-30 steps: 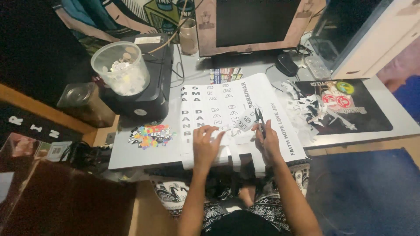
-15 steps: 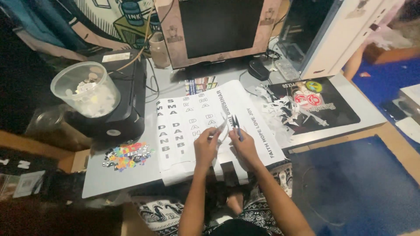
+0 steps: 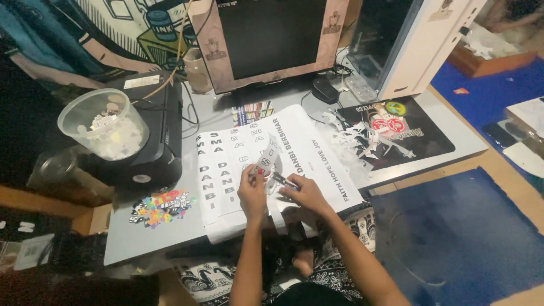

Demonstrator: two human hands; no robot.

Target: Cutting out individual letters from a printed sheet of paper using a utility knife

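My left hand [image 3: 252,192] pinches a small strip of white paper with printed letters [image 3: 267,158], lifted above the desk. My right hand [image 3: 306,194] grips a pair of scissors [image 3: 281,180], their blades pointing left toward the strip. Both hands hover over a large white sheet printed with black letters [image 3: 226,164] that lies on the grey desk [image 3: 170,235]. The two hands are close together, almost touching.
A clear plastic tub of paper bits [image 3: 105,124] stands on a black printer [image 3: 153,147] at the left. A monitor [image 3: 272,37] and a white computer case [image 3: 419,39] stand behind. Paper scraps [image 3: 354,136] lie on a black mat [image 3: 413,133]. A colourful sticker [image 3: 161,205] lies front left.
My hands have drawn together and lifted a paper strip off the sheet. The scissors have turned toward the strip. The camera has shifted, so the desk sits further right and closer.
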